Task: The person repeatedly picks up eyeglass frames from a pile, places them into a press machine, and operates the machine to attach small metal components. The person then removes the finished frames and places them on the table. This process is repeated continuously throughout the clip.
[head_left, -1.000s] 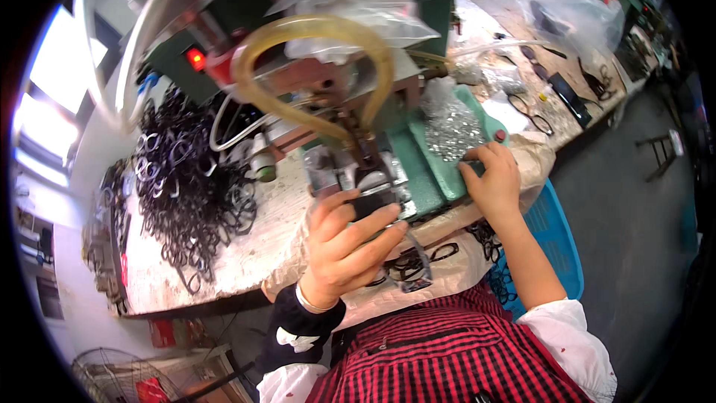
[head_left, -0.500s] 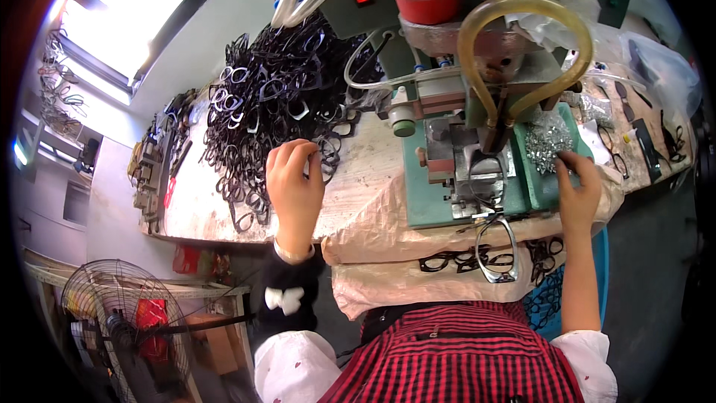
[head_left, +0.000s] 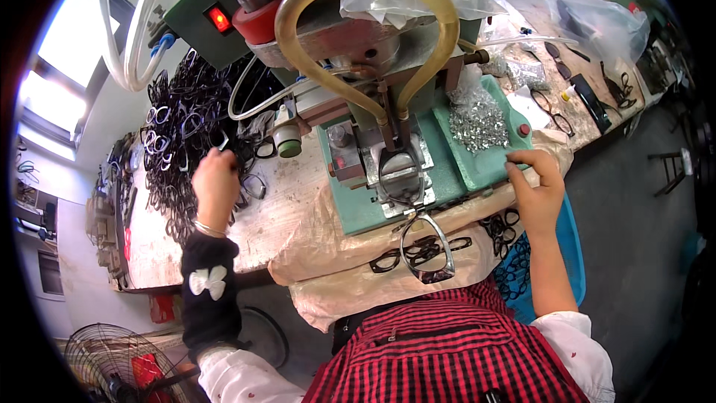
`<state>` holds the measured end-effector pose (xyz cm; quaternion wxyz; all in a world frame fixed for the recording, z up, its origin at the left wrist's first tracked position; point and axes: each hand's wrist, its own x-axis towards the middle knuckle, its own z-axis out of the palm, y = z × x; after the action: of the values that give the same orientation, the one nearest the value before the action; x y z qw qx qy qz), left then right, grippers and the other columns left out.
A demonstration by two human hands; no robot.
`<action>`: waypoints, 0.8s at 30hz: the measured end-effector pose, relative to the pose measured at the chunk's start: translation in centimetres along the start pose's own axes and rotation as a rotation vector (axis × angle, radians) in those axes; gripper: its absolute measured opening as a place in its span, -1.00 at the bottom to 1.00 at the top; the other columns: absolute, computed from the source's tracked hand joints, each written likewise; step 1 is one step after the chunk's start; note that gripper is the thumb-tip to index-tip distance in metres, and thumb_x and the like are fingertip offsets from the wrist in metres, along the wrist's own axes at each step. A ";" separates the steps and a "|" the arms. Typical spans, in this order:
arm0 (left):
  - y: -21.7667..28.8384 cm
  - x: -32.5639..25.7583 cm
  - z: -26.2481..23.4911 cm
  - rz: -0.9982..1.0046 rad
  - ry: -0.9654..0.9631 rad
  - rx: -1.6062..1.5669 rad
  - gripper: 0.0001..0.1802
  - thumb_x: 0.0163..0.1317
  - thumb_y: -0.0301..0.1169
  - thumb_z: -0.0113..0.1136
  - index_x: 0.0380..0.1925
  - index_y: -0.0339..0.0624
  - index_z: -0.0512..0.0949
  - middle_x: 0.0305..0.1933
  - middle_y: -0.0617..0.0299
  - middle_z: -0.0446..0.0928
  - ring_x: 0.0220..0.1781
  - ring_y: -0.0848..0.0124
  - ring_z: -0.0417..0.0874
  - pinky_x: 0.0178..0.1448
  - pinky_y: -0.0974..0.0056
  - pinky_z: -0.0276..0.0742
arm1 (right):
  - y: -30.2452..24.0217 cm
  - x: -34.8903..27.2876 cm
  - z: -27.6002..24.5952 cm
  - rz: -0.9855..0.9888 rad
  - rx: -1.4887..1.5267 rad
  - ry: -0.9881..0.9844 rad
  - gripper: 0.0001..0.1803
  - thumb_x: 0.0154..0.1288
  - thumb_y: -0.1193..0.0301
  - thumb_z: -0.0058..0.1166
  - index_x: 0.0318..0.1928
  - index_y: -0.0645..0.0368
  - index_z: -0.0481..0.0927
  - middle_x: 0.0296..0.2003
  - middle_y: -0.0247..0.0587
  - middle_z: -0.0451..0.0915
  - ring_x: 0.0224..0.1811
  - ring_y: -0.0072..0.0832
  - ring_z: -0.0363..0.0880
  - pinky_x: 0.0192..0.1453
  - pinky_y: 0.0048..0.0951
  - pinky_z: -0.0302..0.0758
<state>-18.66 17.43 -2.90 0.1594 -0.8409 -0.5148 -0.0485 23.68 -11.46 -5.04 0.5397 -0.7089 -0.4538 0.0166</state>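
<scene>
My left hand [head_left: 216, 185] is at the near right side of a big heap of black eyeglass frames [head_left: 190, 123], its fingers curled in; what they hold, if anything, is hidden. My right hand [head_left: 540, 188] hovers beside the green tray [head_left: 486, 179] with a pile of small shiny metal parts [head_left: 477, 125]. Its thumb and forefinger come together, and anything between them is too small to make out. Between my hands, an eyeglass frame [head_left: 428, 277] sits in the press [head_left: 344, 168], one rim on the metal jig under the head and the other hanging toward me.
More black frames [head_left: 425, 250] lie on the brown paper [head_left: 313, 295] at the table's front. A blue basket [head_left: 573, 254] of frames stands below right. Loose glasses [head_left: 556, 116] and a clear plastic bag [head_left: 600, 26] are on the right; a wire fan [head_left: 112, 362] stands lower left.
The view has turned, so the press sits further left. My left hand has gone from above the bare tabletop to the heap of frames. My right hand has drawn back from the metal parts.
</scene>
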 end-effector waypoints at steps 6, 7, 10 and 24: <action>-0.5 5.9 -6.0 -0.225 -0.390 -0.002 -0.75 0.04 -0.37 0.12 -0.43 -0.26 0.72 -0.39 -0.11 0.69 -0.29 -0.01 0.75 -0.19 0.06 0.66 | -6.8 3.9 3.5 -0.044 0.325 -0.186 -0.76 0.09 0.61 0.25 -0.17 0.27 0.65 -0.26 -0.23 0.68 -0.16 -0.41 0.65 0.02 -0.43 0.51; -2.7 4.3 -5.9 -0.282 -0.692 -0.076 -0.74 0.09 -0.35 0.15 -0.41 -0.27 0.74 -0.58 -0.03 0.65 -0.60 0.16 0.69 -0.42 0.12 0.63 | -7.6 4.5 5.3 -0.036 0.441 -0.209 -0.72 0.09 0.60 0.25 -0.12 0.28 0.63 -0.27 -0.23 0.68 -0.16 -0.43 0.65 0.02 -0.44 0.51; -1.6 -0.2 -6.0 -0.332 -0.591 -0.327 -0.77 0.12 -0.38 0.20 -0.40 -0.35 0.71 -0.60 0.08 0.61 -0.62 0.33 0.63 -0.46 0.23 0.55 | -8.3 4.7 8.4 0.048 0.612 -0.259 -0.60 0.11 0.58 0.25 0.01 0.32 0.56 -0.28 -0.25 0.66 -0.17 -0.53 0.62 0.02 -0.49 0.49; 16.9 -3.0 -14.1 0.228 0.654 -1.506 -0.87 0.39 -0.62 0.09 -0.11 -0.44 0.50 -0.11 -0.13 0.62 -0.06 0.17 0.67 0.07 0.07 0.67 | -10.5 3.1 8.7 0.381 0.967 -0.270 -0.48 0.19 0.60 0.24 0.17 0.34 0.43 -0.26 -0.31 0.64 -0.17 -0.66 0.54 0.00 -0.57 0.45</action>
<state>-3.96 3.35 5.96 -0.3008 -0.7132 -0.1836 -0.6059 14.50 -2.81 1.00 0.7287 -0.4409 -0.3233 0.4124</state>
